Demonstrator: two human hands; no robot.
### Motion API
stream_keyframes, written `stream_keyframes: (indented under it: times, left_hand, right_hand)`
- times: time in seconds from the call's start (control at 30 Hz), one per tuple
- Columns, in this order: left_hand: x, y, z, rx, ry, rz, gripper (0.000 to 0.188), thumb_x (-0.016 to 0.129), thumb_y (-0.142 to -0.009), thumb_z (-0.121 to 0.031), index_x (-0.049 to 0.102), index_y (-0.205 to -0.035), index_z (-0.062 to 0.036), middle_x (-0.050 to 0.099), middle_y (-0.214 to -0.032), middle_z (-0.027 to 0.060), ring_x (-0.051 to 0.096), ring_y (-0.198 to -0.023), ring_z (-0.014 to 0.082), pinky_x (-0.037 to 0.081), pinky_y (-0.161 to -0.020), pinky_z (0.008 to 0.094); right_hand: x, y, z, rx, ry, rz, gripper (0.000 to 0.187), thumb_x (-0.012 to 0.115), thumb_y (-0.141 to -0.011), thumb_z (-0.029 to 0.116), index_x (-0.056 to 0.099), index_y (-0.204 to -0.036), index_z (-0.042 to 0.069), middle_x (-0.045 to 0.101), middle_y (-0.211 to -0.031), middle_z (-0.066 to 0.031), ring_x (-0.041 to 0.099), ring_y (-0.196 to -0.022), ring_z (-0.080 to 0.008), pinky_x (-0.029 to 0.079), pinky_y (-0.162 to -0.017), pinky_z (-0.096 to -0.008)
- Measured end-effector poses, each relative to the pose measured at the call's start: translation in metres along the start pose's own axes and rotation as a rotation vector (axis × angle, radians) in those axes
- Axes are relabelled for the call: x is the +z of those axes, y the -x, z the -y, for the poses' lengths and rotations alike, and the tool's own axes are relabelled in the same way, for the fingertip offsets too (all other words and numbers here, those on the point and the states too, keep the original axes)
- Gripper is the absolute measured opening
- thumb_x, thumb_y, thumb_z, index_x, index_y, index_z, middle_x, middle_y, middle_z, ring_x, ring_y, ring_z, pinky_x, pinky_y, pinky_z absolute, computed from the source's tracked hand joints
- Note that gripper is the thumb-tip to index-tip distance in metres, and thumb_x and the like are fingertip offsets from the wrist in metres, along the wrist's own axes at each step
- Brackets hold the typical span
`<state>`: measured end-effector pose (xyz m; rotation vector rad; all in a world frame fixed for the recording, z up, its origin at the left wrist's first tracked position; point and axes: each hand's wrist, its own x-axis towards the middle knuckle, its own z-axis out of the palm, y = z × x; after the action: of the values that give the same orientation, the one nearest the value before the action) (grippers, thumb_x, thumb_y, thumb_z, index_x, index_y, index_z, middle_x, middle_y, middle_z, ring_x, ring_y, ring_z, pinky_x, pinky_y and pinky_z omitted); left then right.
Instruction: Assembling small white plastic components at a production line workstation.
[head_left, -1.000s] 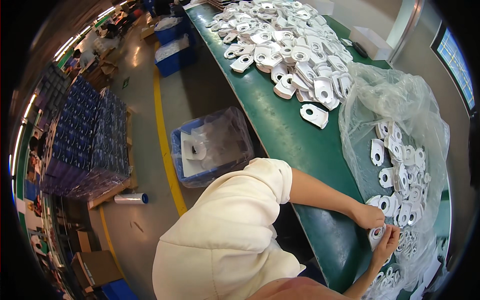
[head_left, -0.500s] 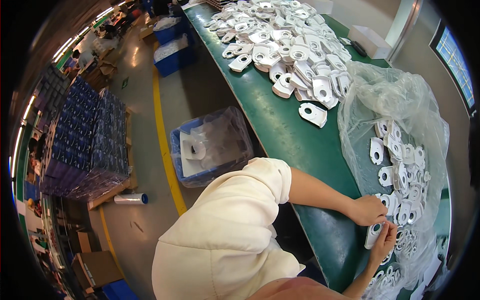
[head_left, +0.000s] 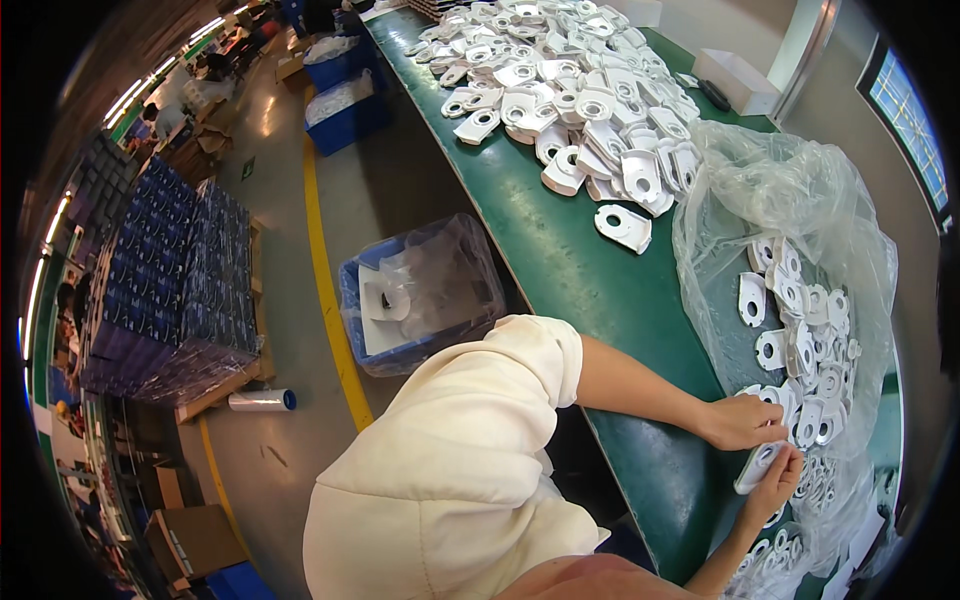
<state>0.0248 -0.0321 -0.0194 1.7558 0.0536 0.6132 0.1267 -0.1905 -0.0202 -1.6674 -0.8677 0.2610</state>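
Observation:
My right hand [head_left: 774, 487] is closed on a white plastic cover [head_left: 757, 468], rounded at one end with a round hole in it. The cover is held tilted above the green table. Just beyond it is my left hand [head_left: 742, 421], its fingers bent and drawn together near the cover's upper end. Anything small between those fingertips is too small to make out. Several like white covers [head_left: 803, 350] lie on a clear plastic bag [head_left: 725, 290] beside my hands. White rings [head_left: 815, 485] lie close to my right hand.
A large heap of white covers [head_left: 600, 105] covers the far part of the green table [head_left: 560, 240]; one cover [head_left: 622, 228] lies apart. Left of the table stands a blue bin [head_left: 425, 357] lined with plastic. A white box [head_left: 737, 82] and a screen [head_left: 908, 125] are at far right.
The cover in my right hand has turned and tilted, so its hole shows more narrowly. My left hand's fingers have shifted slightly to the right and opened a small gap from the right hand.

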Motion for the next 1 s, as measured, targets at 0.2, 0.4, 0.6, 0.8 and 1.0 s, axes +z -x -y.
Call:
stream_keyframes:
  times: [0.2,0.4,0.6,0.8,1.0]
  left_hand:
    - [-0.005,0.009,-0.004,0.014,-0.172,0.248,0.034,0.057,-0.081,-0.024,0.045,-0.095,0.0048,0.061,-0.077,0.0263,0.061,-0.071,0.0429,0.047,-0.067,0.0489]
    - [-0.001,0.010,-0.001,0.180,-0.397,0.302,0.035,0.057,-0.081,-0.020,0.044,-0.101,0.0049,0.060,-0.068,0.0241,0.060,-0.064,0.0444,0.047,-0.059,0.0508]
    - [-0.007,0.010,0.002,0.101,-0.314,0.298,0.032,0.056,-0.081,-0.024,0.046,-0.096,0.0030,0.061,-0.070,0.0224,0.060,-0.067,0.0438,0.047,-0.061,0.0505]
    - [-0.009,-0.003,-0.003,-0.010,-0.076,0.341,0.033,0.056,-0.081,-0.026,0.048,-0.094,0.0026,0.061,-0.081,0.0219,0.060,-0.078,0.0374,0.045,-0.069,0.0443]
    - [-0.012,-0.006,-0.004,-0.044,-0.017,0.419,0.035,0.057,-0.079,-0.028,0.051,-0.095,0.0023,0.062,-0.084,0.0207,0.060,-0.079,0.0349,0.045,-0.069,0.0431]
  right_hand:
    - [0.011,0.000,0.017,0.224,-0.358,-0.270,0.016,0.049,-0.100,0.023,0.054,-0.099,0.007,0.055,-0.087,0.0017,0.051,-0.080,-0.0038,0.042,-0.071,-0.0192]
    - [-0.020,-0.002,-0.018,0.221,-0.220,-0.126,0.020,0.053,-0.098,0.027,0.052,-0.099,0.006,0.060,-0.092,-0.0031,0.056,-0.082,-0.0074,0.046,-0.073,-0.0226]
    - [-0.001,0.000,-0.003,0.132,-0.081,-0.070,0.013,0.062,-0.091,0.010,0.054,-0.098,0.003,0.061,-0.091,-0.0045,0.057,-0.081,-0.0081,0.045,-0.072,-0.0208]
    - [-0.014,-0.002,0.009,0.077,0.030,-0.030,0.015,0.059,-0.092,0.009,0.057,-0.104,0.000,0.061,-0.089,-0.0029,0.055,-0.077,-0.0065,0.043,-0.068,-0.0189]
    - [-0.026,-0.009,-0.020,-0.023,0.091,0.006,0.019,0.053,-0.098,0.018,0.056,-0.085,0.005,0.049,-0.067,0.0033,0.038,-0.058,-0.0009,0.028,-0.050,-0.0174]
